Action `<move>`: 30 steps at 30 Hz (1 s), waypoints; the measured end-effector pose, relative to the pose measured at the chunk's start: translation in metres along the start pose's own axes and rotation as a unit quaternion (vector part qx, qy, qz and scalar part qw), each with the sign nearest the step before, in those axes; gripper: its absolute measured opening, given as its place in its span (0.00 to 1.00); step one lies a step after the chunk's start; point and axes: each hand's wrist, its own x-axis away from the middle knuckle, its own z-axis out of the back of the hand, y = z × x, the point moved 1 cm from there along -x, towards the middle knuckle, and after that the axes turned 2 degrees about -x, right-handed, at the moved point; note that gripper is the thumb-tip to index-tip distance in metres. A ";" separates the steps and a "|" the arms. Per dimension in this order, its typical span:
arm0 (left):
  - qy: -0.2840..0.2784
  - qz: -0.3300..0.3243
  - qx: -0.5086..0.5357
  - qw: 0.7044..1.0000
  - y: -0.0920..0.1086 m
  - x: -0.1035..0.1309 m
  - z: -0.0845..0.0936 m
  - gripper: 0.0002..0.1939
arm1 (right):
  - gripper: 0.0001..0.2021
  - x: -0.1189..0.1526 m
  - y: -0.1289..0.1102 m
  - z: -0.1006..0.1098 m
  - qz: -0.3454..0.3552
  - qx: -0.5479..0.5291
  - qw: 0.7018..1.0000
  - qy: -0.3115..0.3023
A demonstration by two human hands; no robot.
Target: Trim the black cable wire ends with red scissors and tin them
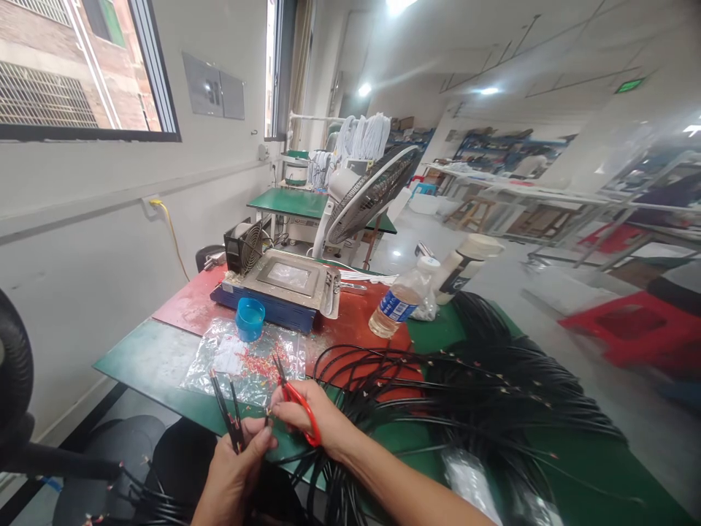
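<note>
Presently grasping several black cables (222, 409) in left hand (236, 464), near table edge; clutching red-handled scissors (302, 409) in right hand (315, 402). Cannot tell whether also pinching the short cable end between hands. Could nick left hand if closing scissors carelessly at such close range. Could snag cable pile (493, 394) with right forearm (394, 471). Could scatter red and yellow clippings (260, 361) by tugging plastic bag (202, 369). Noted on green table (145, 358): blue cup (250, 321), metal-topped machine (307, 292), drink bottle (394, 307). Beyond: fan (366, 193), window at left (82, 66).
</note>
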 end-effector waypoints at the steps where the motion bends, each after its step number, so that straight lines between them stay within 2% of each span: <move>1: 0.001 -0.005 0.006 1.000 0.000 0.000 -0.001 0.18 | 0.10 0.000 0.000 -0.001 -0.010 -0.010 1.000 -0.002; 6: -0.003 -0.030 0.020 0.999 0.005 0.004 -0.006 0.17 | 0.08 0.001 -0.003 -0.003 -0.036 -0.034 0.999 -0.006; 11: -0.016 -0.013 0.009 1.000 0.009 0.007 -0.008 0.16 | 0.08 0.000 -0.002 -0.005 -0.033 -0.062 0.997 -0.009; 15: -0.003 -0.008 0.016 1.000 0.008 0.006 -0.008 0.17 | 0.08 0.000 0.001 -0.004 -0.028 -0.040 0.999 0.004; 21: -0.024 -0.009 -0.001 1.000 0.011 0.006 -0.007 0.17 | 0.06 0.001 0.000 -0.003 0.007 -0.002 1.000 0.023; 30: -0.017 -0.009 0.015 1.000 0.007 0.007 -0.008 0.16 | 0.07 -0.002 0.008 -0.002 0.027 0.024 0.999 0.009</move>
